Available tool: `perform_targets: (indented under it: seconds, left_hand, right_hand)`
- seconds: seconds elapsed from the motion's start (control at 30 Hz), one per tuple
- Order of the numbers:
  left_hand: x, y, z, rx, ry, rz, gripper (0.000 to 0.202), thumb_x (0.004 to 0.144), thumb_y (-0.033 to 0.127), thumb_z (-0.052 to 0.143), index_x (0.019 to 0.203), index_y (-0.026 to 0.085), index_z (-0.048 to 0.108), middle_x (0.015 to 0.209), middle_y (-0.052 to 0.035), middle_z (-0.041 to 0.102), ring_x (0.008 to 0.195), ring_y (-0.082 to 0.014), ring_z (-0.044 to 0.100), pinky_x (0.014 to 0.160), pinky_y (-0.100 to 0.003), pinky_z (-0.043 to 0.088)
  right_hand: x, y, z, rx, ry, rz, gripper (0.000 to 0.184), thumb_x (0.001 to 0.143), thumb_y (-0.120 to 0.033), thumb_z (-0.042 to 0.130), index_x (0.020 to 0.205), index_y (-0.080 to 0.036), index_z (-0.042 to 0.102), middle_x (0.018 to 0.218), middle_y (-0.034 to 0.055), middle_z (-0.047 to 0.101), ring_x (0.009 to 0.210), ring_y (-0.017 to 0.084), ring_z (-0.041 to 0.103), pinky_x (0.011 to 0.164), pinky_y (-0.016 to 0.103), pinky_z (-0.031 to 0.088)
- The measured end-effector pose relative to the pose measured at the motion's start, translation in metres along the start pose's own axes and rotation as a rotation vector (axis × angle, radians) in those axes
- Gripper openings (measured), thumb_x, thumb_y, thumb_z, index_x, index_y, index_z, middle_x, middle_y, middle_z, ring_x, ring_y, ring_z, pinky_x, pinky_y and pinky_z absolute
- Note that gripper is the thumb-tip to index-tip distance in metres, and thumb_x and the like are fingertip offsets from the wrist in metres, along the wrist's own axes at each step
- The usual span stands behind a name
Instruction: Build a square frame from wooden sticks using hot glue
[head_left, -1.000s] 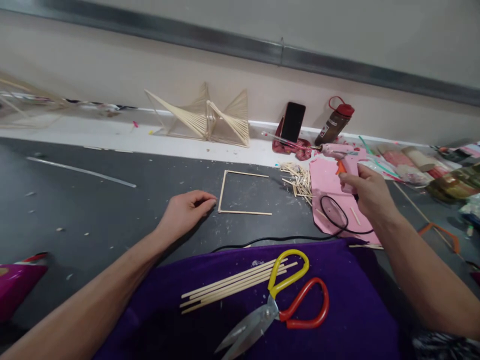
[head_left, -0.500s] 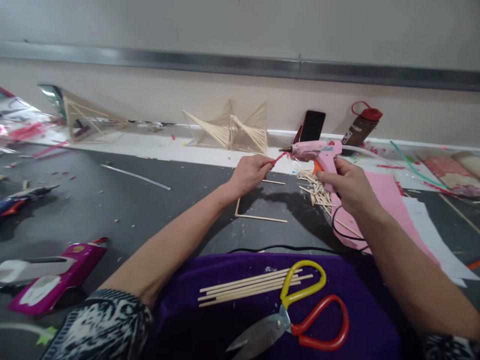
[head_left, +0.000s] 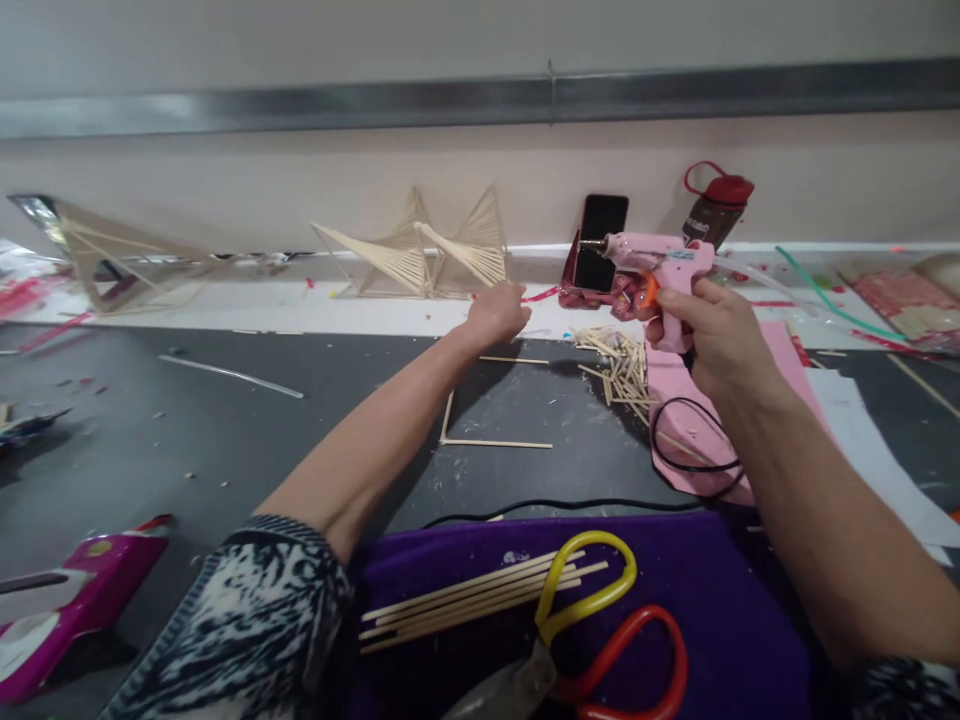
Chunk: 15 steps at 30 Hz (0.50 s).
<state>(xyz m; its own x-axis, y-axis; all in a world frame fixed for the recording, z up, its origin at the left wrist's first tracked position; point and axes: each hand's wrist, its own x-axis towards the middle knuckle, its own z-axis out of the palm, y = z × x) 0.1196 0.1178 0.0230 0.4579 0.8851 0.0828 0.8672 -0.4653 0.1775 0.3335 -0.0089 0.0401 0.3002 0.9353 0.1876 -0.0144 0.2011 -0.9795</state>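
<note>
In my right hand [head_left: 724,330] is a pink hot glue gun [head_left: 679,265] with an orange trigger, its metal nozzle pointing left in front of a propped phone [head_left: 602,240]. My left hand [head_left: 496,315] reaches to the white ledge, fingers closed at the end of a thin red strip [head_left: 541,295]. Just behind that hand stands a twisted lattice model made of sticks [head_left: 465,250]. Below it on the grey table lies a partial frame of thin sticks [head_left: 499,443]; my left wrist and forearm pass over its left side.
Cut stick pieces [head_left: 619,370] are heaped beside pink sheets [head_left: 697,450] and a black cable. Large scissors [head_left: 589,605] and several long sticks [head_left: 465,605] lie on purple cloth [head_left: 735,600]. A magenta tool [head_left: 90,600] sits left; a bottle [head_left: 716,205] stands behind.
My left hand has drawn the red strip away from the glue gun's nozzle and over to the white ledge. The glue gun remains in my right hand, and the view has shifted.
</note>
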Motion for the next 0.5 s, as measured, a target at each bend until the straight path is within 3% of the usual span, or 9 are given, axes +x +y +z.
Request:
perform_targets:
  seconds: [0.07,0.13,0.27,0.37,0.5]
  left_hand:
    - [0.011,0.005,0.005,-0.006,0.006,0.015,0.062,0.077,0.027,0.054,0.135,0.013,0.042,0.128,-0.0163,0.052,0.115,-0.0278,0.050,0.094,-0.035,0.040]
    - [0.015,0.005,0.007,-0.036,0.044,0.016,0.068,0.076,0.028,0.056,0.140,0.015,0.035,0.137,-0.0160,0.043,0.123,-0.0279,0.044,0.100,-0.036,0.036]
    - [0.006,-0.003,-0.003,-0.152,0.246,0.047,0.054,0.077,0.023,0.054,0.130,0.012,0.047,0.134,-0.0140,0.045,0.121,-0.0243,0.044,0.104,-0.036,0.034]
    - [-0.026,-0.012,-0.018,-0.275,0.282,0.080,0.042,0.076,0.022,0.054,0.117,0.013,0.057,0.122,-0.0113,0.055,0.114,-0.0218,0.050,0.097,-0.035,0.041]
    - [-0.100,-0.027,-0.034,-0.506,0.110,-0.012,0.036,0.079,0.027,0.053,0.113,0.017,0.060,0.105,-0.0057,0.065,0.079,-0.0132,0.062,0.074,-0.028,0.051]
  right_hand:
    - [-0.002,0.000,0.002,0.010,0.012,-0.003,0.018,0.067,-0.024,0.068,0.081,-0.019,0.057,0.068,-0.0020,0.062,0.048,0.009,0.056,0.041,0.020,0.040]
    - [-0.005,-0.001,0.005,0.006,0.006,-0.019,0.023,0.066,-0.023,0.067,0.086,-0.020,0.056,0.072,-0.0018,0.063,0.052,0.011,0.059,0.042,0.020,0.041]
    - [-0.011,-0.002,0.011,-0.014,-0.069,-0.088,0.024,0.068,-0.022,0.062,0.091,-0.018,0.059,0.090,0.0035,0.066,0.061,0.012,0.061,0.048,0.022,0.045]
    - [-0.016,-0.003,0.016,0.003,-0.134,-0.070,0.025,0.066,-0.020,0.062,0.092,-0.017,0.062,0.095,0.0044,0.067,0.059,0.011,0.058,0.050,0.024,0.046]
    - [-0.026,-0.002,0.021,-0.018,-0.312,0.069,0.032,0.064,-0.016,0.067,0.096,-0.021,0.065,0.098,0.0034,0.067,0.053,0.009,0.052,0.046,0.024,0.042]
